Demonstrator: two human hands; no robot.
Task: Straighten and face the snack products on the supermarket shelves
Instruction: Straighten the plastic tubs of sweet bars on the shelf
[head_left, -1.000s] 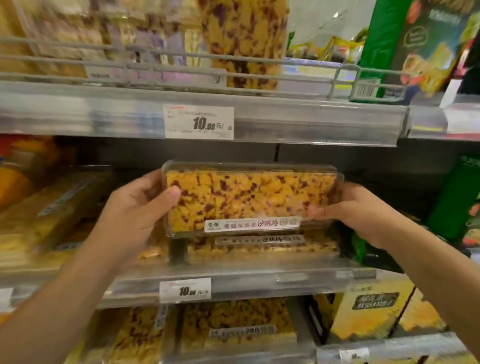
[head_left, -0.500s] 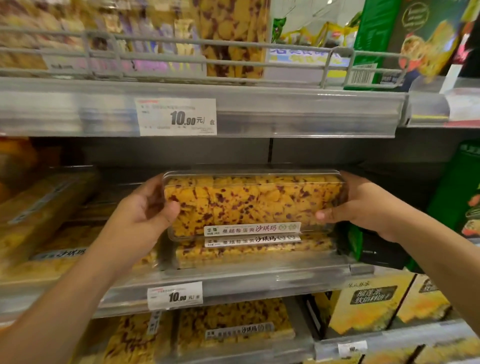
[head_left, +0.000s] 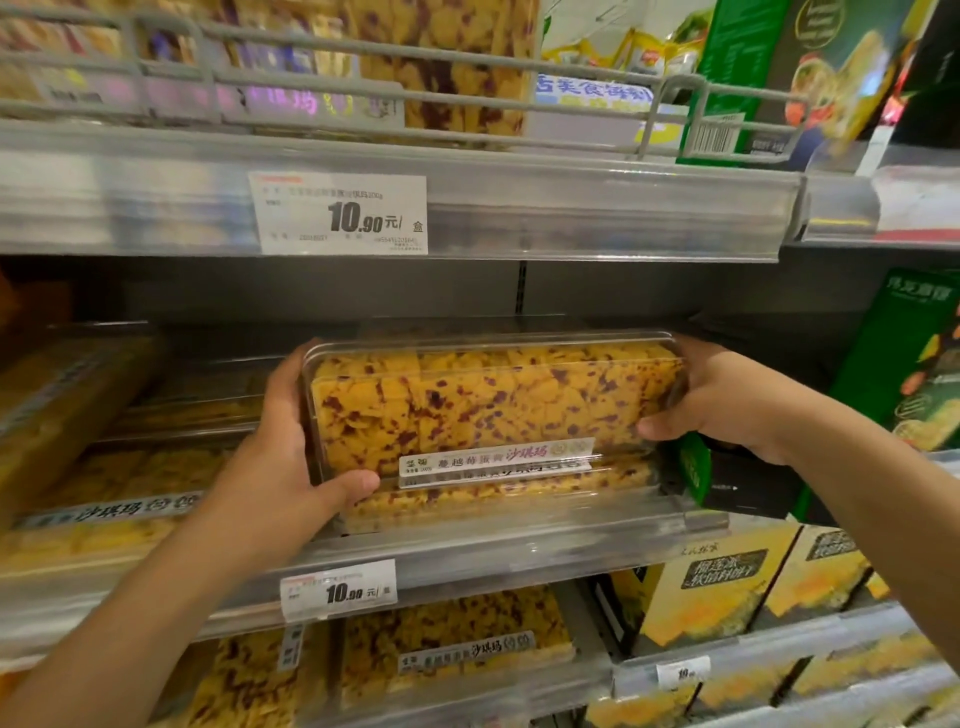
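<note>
Your left hand (head_left: 280, 467) and right hand (head_left: 727, 400) grip the ends of a clear sachima box (head_left: 493, 405) at frame centre, atop another box (head_left: 519, 493) on the middle shelf (head_left: 519, 545).

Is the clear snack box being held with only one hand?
No, the left hand grips one end of the clear snack box and the right hand grips the other.
</note>
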